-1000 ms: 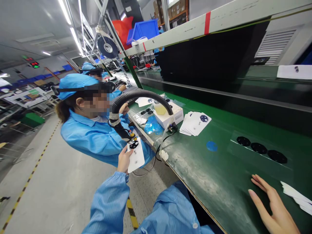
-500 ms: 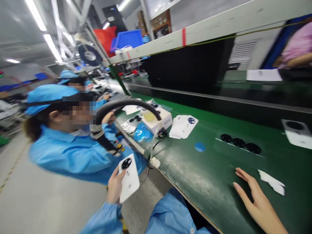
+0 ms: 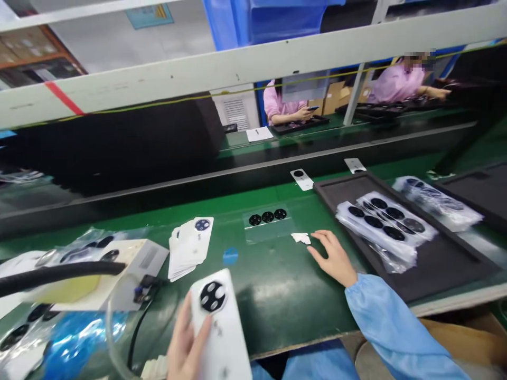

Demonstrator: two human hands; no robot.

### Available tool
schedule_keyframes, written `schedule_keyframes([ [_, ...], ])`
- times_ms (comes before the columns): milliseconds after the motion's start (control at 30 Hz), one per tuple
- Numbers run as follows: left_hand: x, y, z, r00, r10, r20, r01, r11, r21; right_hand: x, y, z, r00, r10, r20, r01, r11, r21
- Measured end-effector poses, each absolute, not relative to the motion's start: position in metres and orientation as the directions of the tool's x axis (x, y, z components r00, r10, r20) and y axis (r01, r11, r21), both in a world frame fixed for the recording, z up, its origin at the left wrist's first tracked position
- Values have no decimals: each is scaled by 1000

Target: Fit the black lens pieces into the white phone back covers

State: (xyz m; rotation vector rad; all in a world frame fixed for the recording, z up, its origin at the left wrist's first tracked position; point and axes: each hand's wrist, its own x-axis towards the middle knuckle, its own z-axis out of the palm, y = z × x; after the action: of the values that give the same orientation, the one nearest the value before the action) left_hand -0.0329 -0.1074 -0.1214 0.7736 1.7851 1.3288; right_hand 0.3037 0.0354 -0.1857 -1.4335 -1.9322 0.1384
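Observation:
My left hand [image 3: 186,343] grips a white phone back cover [image 3: 219,327] with a round black camera ring, low over the bench's near edge. My right hand [image 3: 335,256] lies open, fingers spread flat on the green bench mat [image 3: 277,285], just right of small white paper scraps [image 3: 301,238]. A clear strip with three black round lens parts [image 3: 268,216] lies beyond the scraps. A fanned stack of white back covers [image 3: 190,245] and a small blue disc [image 3: 230,256] sit to the left of the strip.
A black tray [image 3: 435,264] at right holds bagged strips of black rings [image 3: 380,221]. A black hose [image 3: 59,274] and a white box [image 3: 119,274] lie at left. Two single covers ride the black conveyor [image 3: 302,179]. People in pink sit across the line.
The view swung right, from a co-worker in blue to the bench. My left hand brought the cover in over the bench edge. My right hand stays flat by the paper scraps.

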Motion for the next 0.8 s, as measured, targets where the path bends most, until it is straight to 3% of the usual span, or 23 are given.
schedule_keyframes([
  [33,-19,-85,-116,-380,879,-288,-47,293,955,299,37,-187,-161,870,466,790,397,-467],
  [100,7,-46,-104,-195,944,-265,-144,240,960,288,43,-188,-218,861,460,783,436,-445],
  [300,60,18,-45,52,999,-14,-189,23,982,266,68,-178,-249,808,533,755,507,-416],
  [500,67,20,9,55,987,154,-101,-148,984,251,52,-74,25,689,724,678,520,-519],
  [600,65,8,18,-49,978,203,-48,-206,977,234,25,-12,234,553,799,455,664,-593],
  [800,63,-15,22,-173,964,204,57,-197,979,195,-1,23,-8,471,882,496,768,-405],
])
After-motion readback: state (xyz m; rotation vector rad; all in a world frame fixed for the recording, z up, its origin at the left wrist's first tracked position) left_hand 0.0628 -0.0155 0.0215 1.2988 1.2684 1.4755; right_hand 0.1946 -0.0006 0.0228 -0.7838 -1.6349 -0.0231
